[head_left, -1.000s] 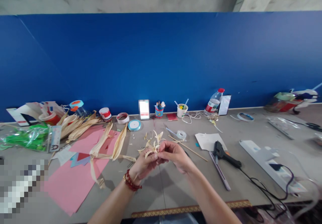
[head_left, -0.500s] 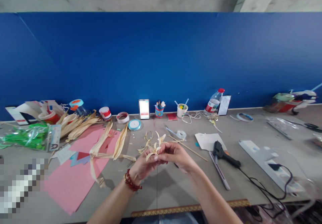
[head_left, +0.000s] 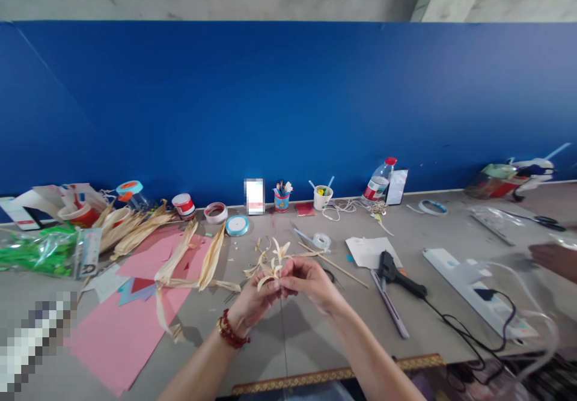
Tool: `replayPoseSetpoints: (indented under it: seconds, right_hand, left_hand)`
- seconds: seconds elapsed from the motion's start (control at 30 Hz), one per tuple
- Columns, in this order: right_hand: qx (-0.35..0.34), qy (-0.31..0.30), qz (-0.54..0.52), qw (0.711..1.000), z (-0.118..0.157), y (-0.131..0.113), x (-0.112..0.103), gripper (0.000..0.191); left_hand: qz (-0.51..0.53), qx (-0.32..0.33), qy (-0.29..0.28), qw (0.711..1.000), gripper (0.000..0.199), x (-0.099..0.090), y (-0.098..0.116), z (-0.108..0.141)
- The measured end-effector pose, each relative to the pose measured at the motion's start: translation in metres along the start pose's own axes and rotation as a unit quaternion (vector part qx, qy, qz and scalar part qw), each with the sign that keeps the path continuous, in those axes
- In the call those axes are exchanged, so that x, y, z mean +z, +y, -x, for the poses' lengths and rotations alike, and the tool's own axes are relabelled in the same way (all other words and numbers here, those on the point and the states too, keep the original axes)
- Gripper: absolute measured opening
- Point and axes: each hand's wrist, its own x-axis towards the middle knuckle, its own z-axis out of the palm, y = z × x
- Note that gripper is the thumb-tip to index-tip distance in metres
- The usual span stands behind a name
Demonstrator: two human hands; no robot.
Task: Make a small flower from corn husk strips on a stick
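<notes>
Pale, curled corn husk petals form a small husk flower (head_left: 273, 269) between my two hands, above the middle of the table. My left hand (head_left: 259, 296), with red bead bracelets at the wrist, pinches its lower part. Close against it, my right hand (head_left: 306, 278) has thumb and fingers closed at the flower's right side; the exact grip point is hidden by the fingers. Just behind lie more thin curled husk strips (head_left: 256, 263). Dried corn husks (head_left: 211, 257) rest to the left on pink paper (head_left: 121, 335).
On the right are a black glue gun (head_left: 399, 275), a lilac cutter (head_left: 390, 305) and a white power strip (head_left: 473, 293) with cables. Sticks (head_left: 347, 272), a tape roll (head_left: 321, 241) and a ribbon spool (head_left: 237, 225) lie behind my hands. Another person's hand (head_left: 554, 260) is at far right.
The view has shifted slightly, so the table things appear a little further left. My hands stay together on the husk flower. Another person's hand has appeared at the right edge.
</notes>
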Motion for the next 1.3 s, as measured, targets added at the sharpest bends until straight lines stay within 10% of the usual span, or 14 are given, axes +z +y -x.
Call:
replayPoseSetpoints:
  seconds: [0.33,0.53,0.8,1.3]
  right_hand:
    - [-0.093,0.063,0.078,0.991,-0.001,0.023,-0.001,0.029]
    - [-0.192,0.232,0.474,0.827,-0.003,0.008,-0.087,0.026]
    - [-0.171,0.267,0.573,0.756,-0.019,-0.004,-0.165,0.024]
    - [-0.185,0.196,0.568,0.777,-0.023,0.023,-0.186,0.023]
  left_hand:
    - [0.07,0.025,0.056,0.996,0.02,-0.01,-0.009,-0.005]
    - [0.08,0.054,0.064,0.993,0.021,-0.021,0.001,-0.013]
    - [0.084,0.043,0.067,0.993,0.022,-0.031,-0.003,-0.015]
    - [0.049,0.038,0.038,0.997,0.02,-0.023,-0.006,-0.011]
